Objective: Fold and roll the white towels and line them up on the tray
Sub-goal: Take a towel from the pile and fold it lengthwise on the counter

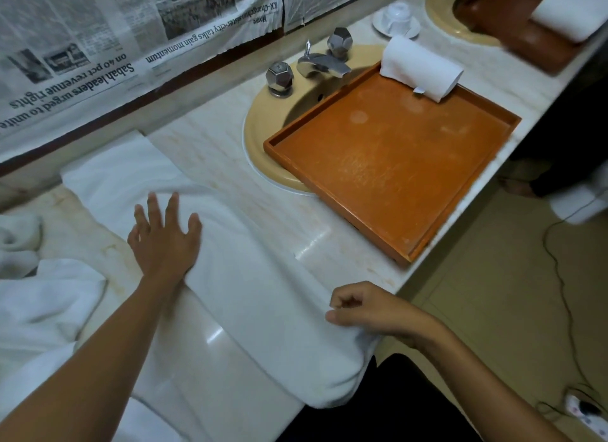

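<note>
A white towel (250, 277) lies spread along the marble counter, its near end hanging over the front edge. My left hand (164, 234) rests flat on its middle, fingers spread. My right hand (368, 310) pinches the towel's right edge near the counter's front. An orange tray (394, 152) sits over the sink to the right. One rolled white towel (421, 68) lies at the tray's far corner.
More loose white towels (42, 296) are heaped at the left. A chrome faucet (320, 64) with two knobs stands behind the tray. A white cup on a saucer (396, 17) sits further back. Newspaper (98, 46) covers the mirror. A cable (559, 270) runs across the floor at right.
</note>
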`<action>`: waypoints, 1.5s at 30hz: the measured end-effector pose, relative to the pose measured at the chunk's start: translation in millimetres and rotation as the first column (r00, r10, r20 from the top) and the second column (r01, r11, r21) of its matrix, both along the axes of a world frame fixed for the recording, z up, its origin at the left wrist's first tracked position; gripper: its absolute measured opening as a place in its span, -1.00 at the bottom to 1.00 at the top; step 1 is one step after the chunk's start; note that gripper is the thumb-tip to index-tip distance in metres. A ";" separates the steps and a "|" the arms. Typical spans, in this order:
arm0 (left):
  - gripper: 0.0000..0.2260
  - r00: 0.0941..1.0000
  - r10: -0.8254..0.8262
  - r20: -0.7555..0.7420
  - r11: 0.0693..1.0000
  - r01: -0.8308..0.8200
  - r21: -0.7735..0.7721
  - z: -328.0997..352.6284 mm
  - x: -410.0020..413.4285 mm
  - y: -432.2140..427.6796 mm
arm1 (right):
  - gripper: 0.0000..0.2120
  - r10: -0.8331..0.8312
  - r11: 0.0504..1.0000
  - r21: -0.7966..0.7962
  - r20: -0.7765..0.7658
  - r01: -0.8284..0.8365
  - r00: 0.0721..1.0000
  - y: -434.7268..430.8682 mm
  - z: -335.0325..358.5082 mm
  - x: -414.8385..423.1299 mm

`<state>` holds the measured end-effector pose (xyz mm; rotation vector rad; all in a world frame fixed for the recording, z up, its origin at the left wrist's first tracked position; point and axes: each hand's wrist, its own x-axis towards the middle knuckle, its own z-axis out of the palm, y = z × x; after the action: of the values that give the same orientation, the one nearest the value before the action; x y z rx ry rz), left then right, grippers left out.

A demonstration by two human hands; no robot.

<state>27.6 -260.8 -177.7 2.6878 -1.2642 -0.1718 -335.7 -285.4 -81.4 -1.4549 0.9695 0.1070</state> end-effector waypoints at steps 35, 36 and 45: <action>-0.42 0.982 0.056 -0.179 0.997 -0.064 -0.039 26.1 -38.3 27.9 | -0.46 0.039 0.434 -0.842 -0.336 -0.319 0.941 0.2 -78.2 107.8; -0.43 0.983 0.052 -0.174 0.997 -0.061 -0.051 26.8 -23.2 17.4 | -0.45 0.042 0.433 -0.841 -0.342 -0.325 0.939 -0.2 -79.5 108.8; -0.42 0.991 0.127 -0.049 0.990 -0.124 0.067 7.8 77.4 -42.2 | -0.42 0.037 0.460 -0.804 -0.405 -0.376 0.913 -1.6 -82.3 105.7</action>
<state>105.0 -302.9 -169.9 2.7860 -1.0886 -0.2694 -230.1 -287.0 -163.8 -2.6102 1.1829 0.0308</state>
